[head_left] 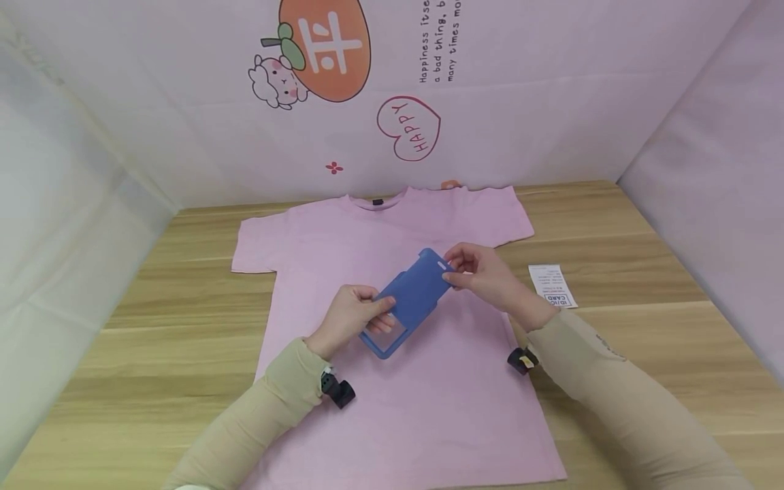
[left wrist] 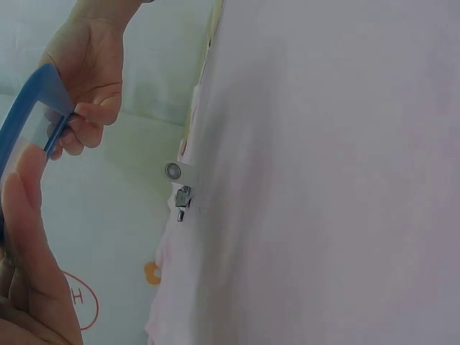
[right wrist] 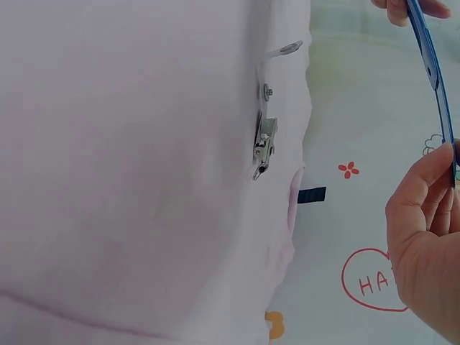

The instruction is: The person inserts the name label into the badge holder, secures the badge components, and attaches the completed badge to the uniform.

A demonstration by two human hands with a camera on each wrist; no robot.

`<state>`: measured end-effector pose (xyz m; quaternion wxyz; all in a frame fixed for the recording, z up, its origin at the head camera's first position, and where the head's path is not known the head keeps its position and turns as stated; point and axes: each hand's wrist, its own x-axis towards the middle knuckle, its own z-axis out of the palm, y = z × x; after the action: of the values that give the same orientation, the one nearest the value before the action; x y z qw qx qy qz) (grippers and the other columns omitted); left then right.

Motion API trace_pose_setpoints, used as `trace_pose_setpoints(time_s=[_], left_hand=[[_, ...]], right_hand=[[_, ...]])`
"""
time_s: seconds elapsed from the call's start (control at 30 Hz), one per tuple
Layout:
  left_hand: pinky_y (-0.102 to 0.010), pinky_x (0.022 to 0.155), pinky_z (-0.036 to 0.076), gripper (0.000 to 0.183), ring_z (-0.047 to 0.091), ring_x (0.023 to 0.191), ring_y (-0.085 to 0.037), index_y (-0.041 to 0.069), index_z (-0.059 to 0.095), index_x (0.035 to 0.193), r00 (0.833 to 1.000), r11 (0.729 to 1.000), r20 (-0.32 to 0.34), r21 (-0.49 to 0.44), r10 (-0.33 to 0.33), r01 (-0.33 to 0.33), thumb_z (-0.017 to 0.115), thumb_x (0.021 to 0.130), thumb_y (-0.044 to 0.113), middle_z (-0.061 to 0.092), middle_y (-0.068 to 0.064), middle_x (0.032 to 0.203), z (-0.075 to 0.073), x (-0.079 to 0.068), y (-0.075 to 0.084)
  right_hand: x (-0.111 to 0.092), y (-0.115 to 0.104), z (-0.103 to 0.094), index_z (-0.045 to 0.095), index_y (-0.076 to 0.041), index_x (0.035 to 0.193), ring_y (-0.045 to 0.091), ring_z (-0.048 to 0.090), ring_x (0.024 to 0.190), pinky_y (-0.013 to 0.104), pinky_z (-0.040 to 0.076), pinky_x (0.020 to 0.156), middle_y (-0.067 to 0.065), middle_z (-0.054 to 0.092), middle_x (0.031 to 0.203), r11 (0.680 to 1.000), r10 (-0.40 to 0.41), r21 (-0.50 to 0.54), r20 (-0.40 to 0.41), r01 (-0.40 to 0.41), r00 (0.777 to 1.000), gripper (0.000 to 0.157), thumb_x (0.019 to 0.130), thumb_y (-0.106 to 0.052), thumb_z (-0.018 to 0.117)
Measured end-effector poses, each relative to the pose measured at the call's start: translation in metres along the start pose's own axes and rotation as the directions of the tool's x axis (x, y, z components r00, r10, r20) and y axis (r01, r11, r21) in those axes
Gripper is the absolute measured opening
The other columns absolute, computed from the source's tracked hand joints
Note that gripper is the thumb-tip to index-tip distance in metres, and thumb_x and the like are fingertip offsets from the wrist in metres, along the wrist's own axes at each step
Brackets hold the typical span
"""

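Note:
A blue badge holder [head_left: 419, 289] with a slot at one end and a clear window at the other is held tilted above the pink T-shirt [head_left: 343, 252]. My left hand [head_left: 355, 313] pinches it near the window, thumb on the front face and fingertips behind. At the slotted end, my right hand [head_left: 486, 279] pinches a corner between thumb and fingers. Edge-on, the thin holder [right wrist: 431, 68] shows between both hands in the right wrist view. A metal badge clip [right wrist: 264, 136] lies on the shirt, also visible as a clip [left wrist: 183, 194] in the left wrist view; the head view does not show it.
A white printed card [head_left: 552, 286] marked ID/IC CARD lies on the wooden table [head_left: 618, 272], right of the shirt. Behind the table hangs a pale printed cloth [head_left: 520, 122]. More cloth walls stand at left and right.

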<state>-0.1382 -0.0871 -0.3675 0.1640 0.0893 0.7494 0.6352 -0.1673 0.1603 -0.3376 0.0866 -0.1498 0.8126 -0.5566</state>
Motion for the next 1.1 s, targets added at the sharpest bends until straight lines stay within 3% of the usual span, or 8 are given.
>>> trace_pose_setpoints(time_s=[1.1], left_hand=[[-0.025,0.054,0.057,0.03,0.066,0.054,-0.007,-0.017,0.062,0.088,1.0,0.999,0.026,0.039,-0.003,0.002,0.063,0.09,0.012,0.069,-0.003,0.061,0.004,0.0,0.001]], right_hand=[[-0.002,0.007,-0.012,0.053,0.011,0.109,0.006,0.053,0.07,0.017,0.053,0.065,0.005,0.052,0.083,0.999,0.032,-0.01,-0.022,-0.032,0.999,0.025,0.086,0.005,0.06]])
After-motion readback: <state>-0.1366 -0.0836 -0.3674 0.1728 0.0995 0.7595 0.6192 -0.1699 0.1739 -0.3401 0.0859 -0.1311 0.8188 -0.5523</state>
